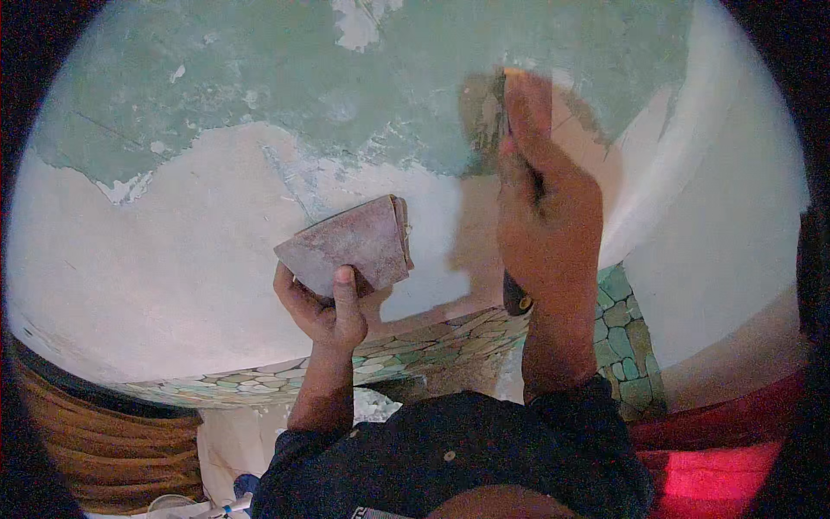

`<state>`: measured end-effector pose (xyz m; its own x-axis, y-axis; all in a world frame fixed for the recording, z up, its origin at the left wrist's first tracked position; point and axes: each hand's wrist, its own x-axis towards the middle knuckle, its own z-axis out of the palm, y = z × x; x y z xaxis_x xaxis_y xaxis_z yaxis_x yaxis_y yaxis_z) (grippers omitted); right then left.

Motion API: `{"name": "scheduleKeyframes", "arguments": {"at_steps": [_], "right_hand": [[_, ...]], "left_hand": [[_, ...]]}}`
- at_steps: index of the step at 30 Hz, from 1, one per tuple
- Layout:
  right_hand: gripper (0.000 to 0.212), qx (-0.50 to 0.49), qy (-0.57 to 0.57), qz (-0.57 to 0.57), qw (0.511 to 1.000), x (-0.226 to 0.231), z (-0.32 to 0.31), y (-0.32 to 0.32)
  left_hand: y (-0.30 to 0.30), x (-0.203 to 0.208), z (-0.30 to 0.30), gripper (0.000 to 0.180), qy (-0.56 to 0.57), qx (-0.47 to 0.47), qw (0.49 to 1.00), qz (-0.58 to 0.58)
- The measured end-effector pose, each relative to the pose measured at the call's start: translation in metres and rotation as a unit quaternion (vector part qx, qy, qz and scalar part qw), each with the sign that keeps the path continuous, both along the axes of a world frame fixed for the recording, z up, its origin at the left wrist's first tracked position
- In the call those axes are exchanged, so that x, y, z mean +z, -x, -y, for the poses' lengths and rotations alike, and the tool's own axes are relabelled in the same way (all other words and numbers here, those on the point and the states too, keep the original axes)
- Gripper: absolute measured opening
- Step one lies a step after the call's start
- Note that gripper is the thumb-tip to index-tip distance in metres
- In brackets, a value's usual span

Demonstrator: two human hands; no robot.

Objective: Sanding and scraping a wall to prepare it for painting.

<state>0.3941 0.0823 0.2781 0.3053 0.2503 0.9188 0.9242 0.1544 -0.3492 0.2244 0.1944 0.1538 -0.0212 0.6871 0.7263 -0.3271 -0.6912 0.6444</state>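
Dark shirt [389,458] is seen nearest; folded sheet [356,240], likely light and stiffish, is pinched at its lower edge, a good hold, by left hand [337,322]; dark-handled tool [513,296] is gripped by right hand [553,216] before patchy wall [303,95].

You wear a dark navy, near-black shirt [406,467], cloth matte, speckled by camera grain. Small round pale button [450,455] shows on it; lower down, a grey-and-white patterned patch [374,513], cut by the picture's edge. Left sleeve [311,438] and right sleeve [588,400] same dark cloth, ending short of your wrists. Your forearms bare below the cuffs; left hand [324,307] and right hand [549,208] ungloved.
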Motion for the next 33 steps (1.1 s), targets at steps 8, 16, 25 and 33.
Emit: {"name": "scheduleKeyframes", "arguments": {"at_steps": [8, 16, 25, 33], "right_hand": [[0.040, 0.085, 0.041, -0.113, 0.989, 0.001, 0.015, 0.011], [0.049, 0.003, -0.041, 0.012, 0.999, 0.003, 0.001, -0.016], [0.042, 0.061, 0.072, -0.114, 0.989, -0.046, 0.012, -0.004], [0.040, 0.118, 0.114, -0.154, 0.974, -0.066, 0.022, 0.007]], "left_hand": [[0.003, -0.003, 0.000, 0.075, 0.011, 0.003, 1.000, -0.009], [0.001, 0.001, 0.002, 0.061, -0.052, 0.017, 0.998, -0.032], [0.002, -0.008, -0.003, 0.079, -0.014, 0.038, 0.999, -0.007], [0.005, -0.009, 0.000, 0.080, 0.000, 0.049, 0.999, -0.002]]}}
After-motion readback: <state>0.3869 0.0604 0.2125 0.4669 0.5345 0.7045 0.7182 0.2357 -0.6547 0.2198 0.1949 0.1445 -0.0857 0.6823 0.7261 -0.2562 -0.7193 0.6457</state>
